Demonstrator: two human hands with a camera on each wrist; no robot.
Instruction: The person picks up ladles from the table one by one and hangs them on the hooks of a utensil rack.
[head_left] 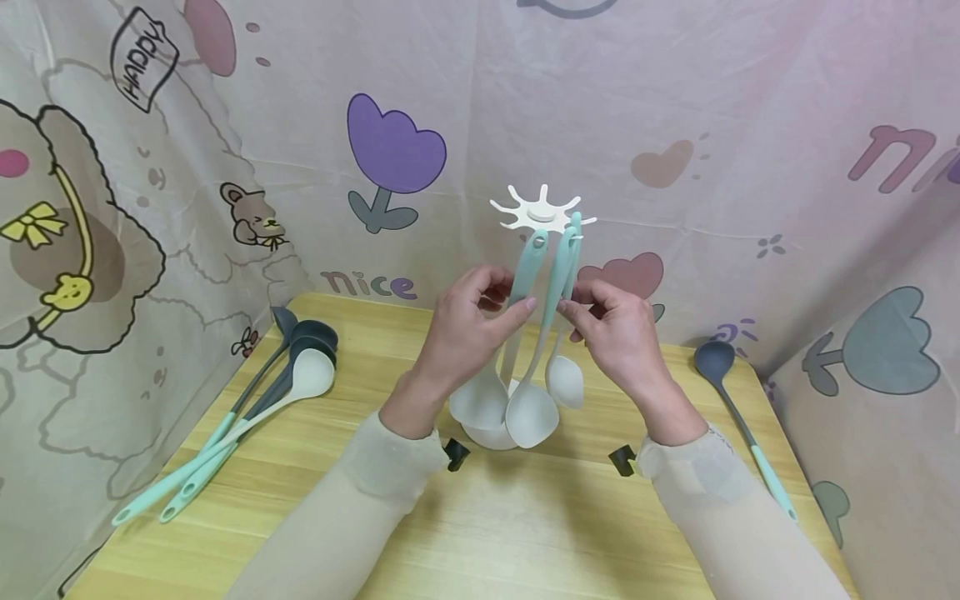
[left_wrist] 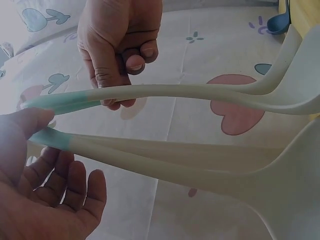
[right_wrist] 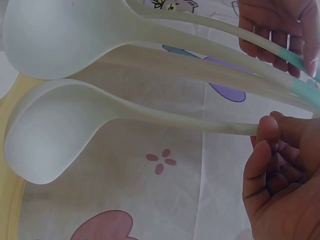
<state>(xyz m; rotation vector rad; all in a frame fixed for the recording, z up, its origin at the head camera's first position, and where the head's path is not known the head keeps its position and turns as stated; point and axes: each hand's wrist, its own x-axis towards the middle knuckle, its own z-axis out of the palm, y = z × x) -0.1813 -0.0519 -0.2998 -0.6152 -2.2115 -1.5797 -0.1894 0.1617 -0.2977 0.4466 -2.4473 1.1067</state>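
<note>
A white utensil stand [head_left: 542, 214] with a spoked top stands mid-table, its post partly hidden by hanging mint-handled utensils. My left hand [head_left: 474, 329] is at the stand's left, thumb and fingers pinching the mint handle of a broad white-headed utensil [head_left: 480, 402]. In the left wrist view that utensil's wide head [left_wrist: 292, 192] points right. At the stand's right, my right hand [head_left: 618, 329] pinches the handle of a small white ladle [head_left: 566, 383], whose deep bowl [right_wrist: 50, 132] shows in the right wrist view. Between the hands hangs another white ladle [head_left: 532, 417].
On the table's left lie several dark-headed utensils [head_left: 311, 337] and a white spoon [head_left: 313, 373] across them, mint handles toward the front. A dark ladle [head_left: 715, 358] lies along the right edge. Printed cloth [head_left: 480, 100] hangs close behind the wooden table [head_left: 517, 533].
</note>
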